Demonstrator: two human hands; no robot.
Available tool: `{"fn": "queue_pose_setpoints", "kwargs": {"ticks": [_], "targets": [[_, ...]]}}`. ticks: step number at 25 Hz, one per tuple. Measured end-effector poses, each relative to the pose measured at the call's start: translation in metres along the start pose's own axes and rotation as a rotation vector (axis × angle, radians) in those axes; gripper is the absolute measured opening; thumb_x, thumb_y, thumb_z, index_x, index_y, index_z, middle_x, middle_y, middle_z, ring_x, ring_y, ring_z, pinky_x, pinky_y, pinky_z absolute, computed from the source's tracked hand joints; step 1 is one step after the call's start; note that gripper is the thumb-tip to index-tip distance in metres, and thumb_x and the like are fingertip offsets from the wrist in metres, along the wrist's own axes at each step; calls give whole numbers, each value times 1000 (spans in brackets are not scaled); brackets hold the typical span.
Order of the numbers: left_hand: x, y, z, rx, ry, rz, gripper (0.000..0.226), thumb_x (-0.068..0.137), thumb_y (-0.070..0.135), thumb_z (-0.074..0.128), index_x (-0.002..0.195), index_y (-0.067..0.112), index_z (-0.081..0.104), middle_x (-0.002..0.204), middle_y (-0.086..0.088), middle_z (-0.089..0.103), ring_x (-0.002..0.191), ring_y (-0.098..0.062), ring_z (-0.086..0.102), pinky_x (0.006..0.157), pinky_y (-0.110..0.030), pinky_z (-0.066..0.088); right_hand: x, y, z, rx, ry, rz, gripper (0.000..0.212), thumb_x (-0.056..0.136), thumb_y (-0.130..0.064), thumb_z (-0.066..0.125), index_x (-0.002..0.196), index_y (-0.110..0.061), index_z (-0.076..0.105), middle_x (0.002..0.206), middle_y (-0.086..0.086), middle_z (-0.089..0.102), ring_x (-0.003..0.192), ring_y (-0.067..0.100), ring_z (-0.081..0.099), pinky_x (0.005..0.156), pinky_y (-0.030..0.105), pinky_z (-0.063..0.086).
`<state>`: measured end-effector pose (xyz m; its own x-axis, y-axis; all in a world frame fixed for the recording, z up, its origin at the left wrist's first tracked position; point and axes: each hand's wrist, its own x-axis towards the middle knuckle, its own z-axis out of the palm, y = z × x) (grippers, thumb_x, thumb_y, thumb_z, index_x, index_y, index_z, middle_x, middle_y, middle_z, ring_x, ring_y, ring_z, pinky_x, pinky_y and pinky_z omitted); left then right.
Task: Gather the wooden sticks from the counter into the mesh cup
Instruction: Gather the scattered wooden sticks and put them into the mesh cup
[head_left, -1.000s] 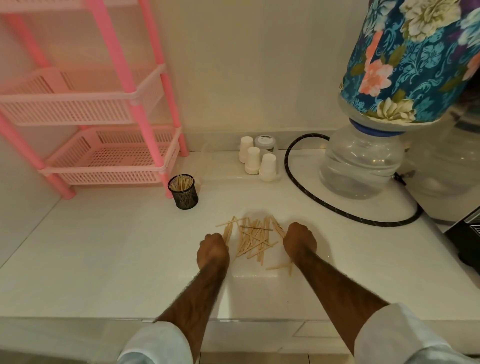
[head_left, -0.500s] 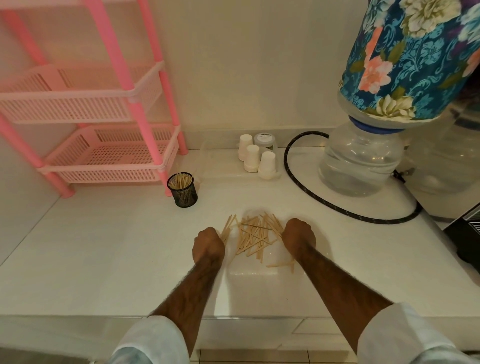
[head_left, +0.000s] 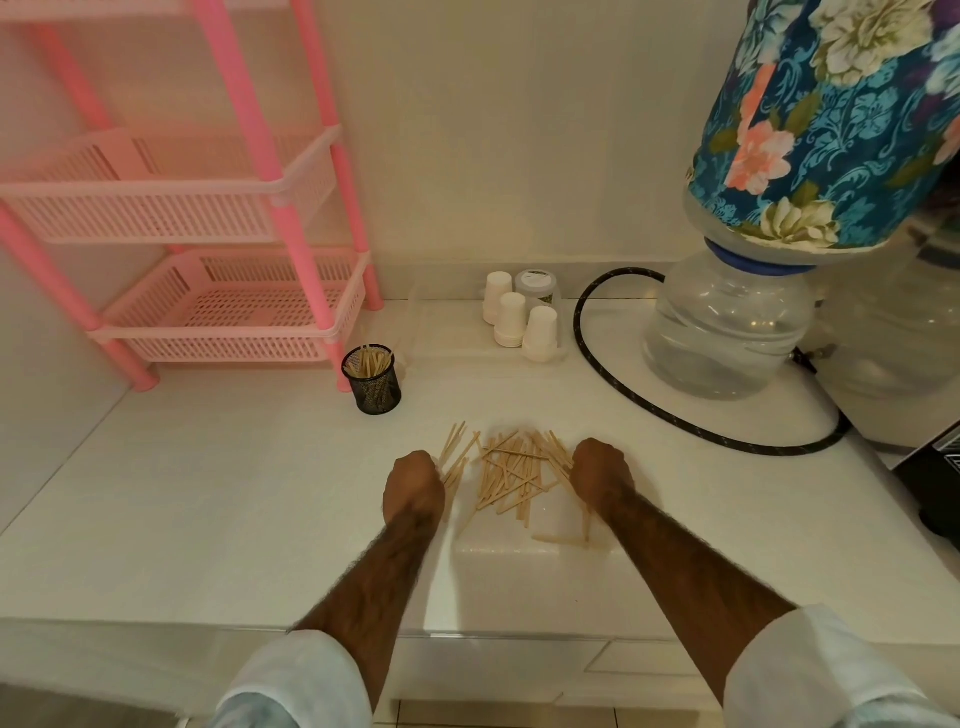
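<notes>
Several thin wooden sticks (head_left: 511, 475) lie in a loose pile on the white counter (head_left: 208, 519), with two strays (head_left: 563, 539) nearer me. My left hand (head_left: 414, 486) rests knuckles-up at the pile's left edge, touching a few sticks. At the right edge my right hand (head_left: 602, 475) is curled over some stick ends. The fingertips of both hands are hidden. The black mesh cup (head_left: 372, 379) stands upright behind and to the left of the pile, holding several sticks.
A pink plastic rack (head_left: 234, 312) stands at the back left beside the cup. White paper cups (head_left: 519, 322) sit by the wall. A black hose (head_left: 675, 421) loops around a water bottle (head_left: 727, 332) with a floral cover at the right.
Both hands have edged slightly forward along the sides of the pile, and the sticks between them lie a little closer together.
</notes>
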<state>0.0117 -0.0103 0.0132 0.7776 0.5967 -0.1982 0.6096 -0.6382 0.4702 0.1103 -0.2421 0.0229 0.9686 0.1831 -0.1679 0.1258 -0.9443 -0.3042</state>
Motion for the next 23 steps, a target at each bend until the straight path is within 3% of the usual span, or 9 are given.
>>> {"fn": "queue_pose_setpoints", "kwargs": {"ticks": [5, 10, 12, 15, 17, 20, 23], "targets": [[0, -2, -3, -4, 20, 25, 19, 95, 14, 52, 108, 9, 65, 109, -11, 65, 97, -26, 62, 81, -36, 52, -1, -3, -7, 30, 13, -3, 16, 94, -14, 55, 102, -5, 66, 107, 11, 70, 100, 27, 67, 87, 33, 55], [3, -2, -7, -18, 22, 15, 19, 95, 13, 52, 107, 9, 65, 107, -11, 65, 95, -28, 63, 82, -38, 54, 2, -10, -16, 81, 1, -1, 14, 89, -5, 51, 77, -11, 56, 80, 7, 62, 77, 22, 62, 62, 25, 43], [4, -2, -8, -32, 24, 8, 18, 95, 12, 51, 104, 9, 65, 104, -10, 65, 93, -27, 63, 82, -38, 56, 5, -11, -18, 86, 4, 1, 15, 89, -5, 51, 77, -10, 57, 77, 5, 58, 73, 18, 56, 61, 24, 41], [6, -3, -11, -78, 43, -8, 18, 93, 11, 49, 100, 12, 66, 101, -7, 66, 90, -26, 63, 77, -35, 53, 9, -12, -20, 124, 3, -15, 15, 88, -6, 56, 82, -3, 70, 84, 7, 70, 78, 19, 65, 65, 25, 50], [10, -2, -14, -136, 62, -18, 17, 92, 10, 51, 94, 14, 67, 97, -5, 67, 86, -24, 63, 74, -33, 52, 12, -13, -21, 196, 20, -42, 14, 83, -5, 61, 71, -4, 69, 76, 5, 69, 75, 19, 66, 68, 30, 54], [17, -3, -22, -272, 111, -19, 18, 92, 8, 52, 83, 17, 65, 93, -3, 69, 82, -21, 63, 71, -32, 52, 19, -19, -27, 309, 46, -84, 27, 78, -1, 66, 55, -8, 55, 60, 7, 52, 61, 18, 49, 59, 31, 41], [25, -5, -33, -439, 143, 18, 23, 92, 3, 48, 85, 12, 68, 91, -3, 72, 78, -20, 66, 74, -34, 57, 27, -26, -35, 469, 19, -47, 21, 80, -2, 70, 59, -2, 64, 60, 9, 60, 53, 15, 50, 57, 25, 42]]}}
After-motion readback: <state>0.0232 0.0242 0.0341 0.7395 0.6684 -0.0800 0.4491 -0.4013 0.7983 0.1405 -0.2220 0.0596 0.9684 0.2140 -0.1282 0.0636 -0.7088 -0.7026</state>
